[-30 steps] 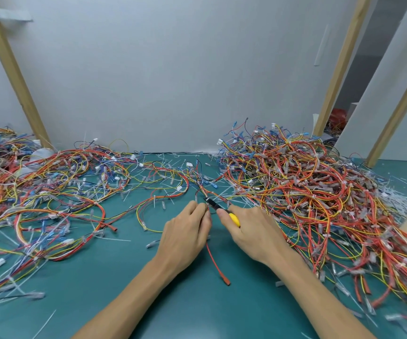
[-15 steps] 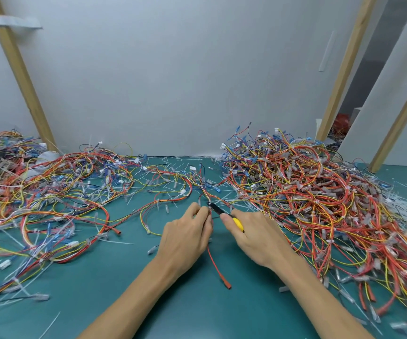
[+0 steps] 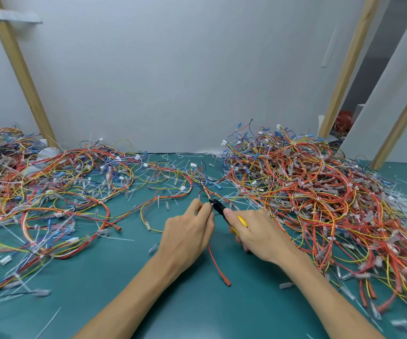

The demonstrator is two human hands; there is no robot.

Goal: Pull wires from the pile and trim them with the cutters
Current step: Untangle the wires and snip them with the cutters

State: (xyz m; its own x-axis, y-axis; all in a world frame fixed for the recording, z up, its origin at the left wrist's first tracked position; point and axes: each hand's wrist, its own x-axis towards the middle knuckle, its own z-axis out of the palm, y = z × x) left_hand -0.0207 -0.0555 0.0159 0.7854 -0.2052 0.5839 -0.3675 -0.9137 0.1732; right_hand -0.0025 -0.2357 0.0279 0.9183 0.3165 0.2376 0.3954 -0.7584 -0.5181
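I'm pinching wires (image 3: 205, 189) with my left hand (image 3: 185, 231), gripping cutters (image 3: 218, 208) with my right hand (image 3: 258, 233), mid teal counter (image 3: 197, 311), grey wall (image 3: 197, 69) behind.

Bright, even light falls from above across the green table (image 3: 99, 302) and pale wall (image 3: 173, 69), with no glare. Only faint, soft-edged shadows lie beneath the left hand (image 3: 185, 231) and right hand (image 3: 258, 236). The wide-angle lens tilts the wooden posts (image 3: 23, 77) outward at the frame's edges. The wire piles (image 3: 319, 192) blur toward the sides and lower corners, while the centre is sharp.
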